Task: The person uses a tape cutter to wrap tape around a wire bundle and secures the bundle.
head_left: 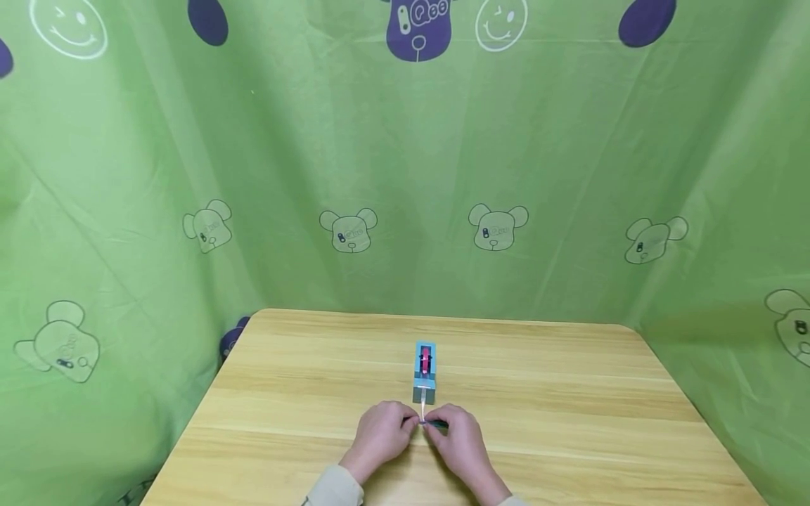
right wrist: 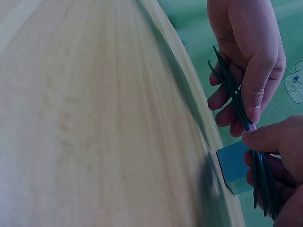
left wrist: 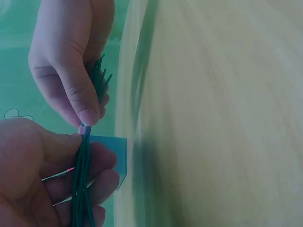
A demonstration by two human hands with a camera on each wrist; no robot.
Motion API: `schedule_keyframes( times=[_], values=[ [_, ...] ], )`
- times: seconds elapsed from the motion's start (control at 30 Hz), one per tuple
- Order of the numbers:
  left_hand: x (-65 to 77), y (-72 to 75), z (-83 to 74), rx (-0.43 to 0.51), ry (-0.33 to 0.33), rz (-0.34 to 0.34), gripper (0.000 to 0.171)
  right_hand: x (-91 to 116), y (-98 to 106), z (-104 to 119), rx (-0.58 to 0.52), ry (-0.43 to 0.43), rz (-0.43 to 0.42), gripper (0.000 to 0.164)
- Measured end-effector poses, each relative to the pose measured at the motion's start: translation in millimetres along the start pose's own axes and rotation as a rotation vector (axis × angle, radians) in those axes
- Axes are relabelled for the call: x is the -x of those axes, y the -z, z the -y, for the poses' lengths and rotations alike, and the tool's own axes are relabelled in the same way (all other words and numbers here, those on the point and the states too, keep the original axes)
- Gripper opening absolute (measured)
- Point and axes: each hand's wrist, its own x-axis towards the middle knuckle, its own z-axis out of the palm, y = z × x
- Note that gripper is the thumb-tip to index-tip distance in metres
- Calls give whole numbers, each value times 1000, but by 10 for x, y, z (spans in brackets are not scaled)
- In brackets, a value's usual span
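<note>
A blue tape dispenser (head_left: 425,394) with a pinkish-red roll (head_left: 425,360) stands on the table just beyond both hands. From its front a strip of clear tape (head_left: 422,407) runs down to the fingertips. Between the hands lies a bundle of thin dark green, wire-like strands (left wrist: 81,175), with a small purplish band (left wrist: 84,129) at its middle. My left hand (head_left: 387,429) pinches the bundle on one side of the band, strands lying across its curled fingers. On the other side my right hand (head_left: 460,440) pinches it with thumb and fingers, and loose strand ends (right wrist: 265,189) stick out.
The light wooden table (head_left: 569,393) spreads out on both sides of the hands. A green curtain (head_left: 418,281) printed with bear faces hangs behind the table and along its left and right sides.
</note>
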Motion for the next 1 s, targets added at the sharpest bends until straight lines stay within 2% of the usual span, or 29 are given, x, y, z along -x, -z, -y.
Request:
schedule_keyframes(
  times=[0.8, 1.0],
  values=[
    [-54, -6, 59, 35, -8, 44, 18, -21, -30, 24, 12, 11, -72, 22],
    [-74, -29, 69, 57, 18, 40, 16, -36, -33, 30, 23, -4, -75, 24]
  ],
)
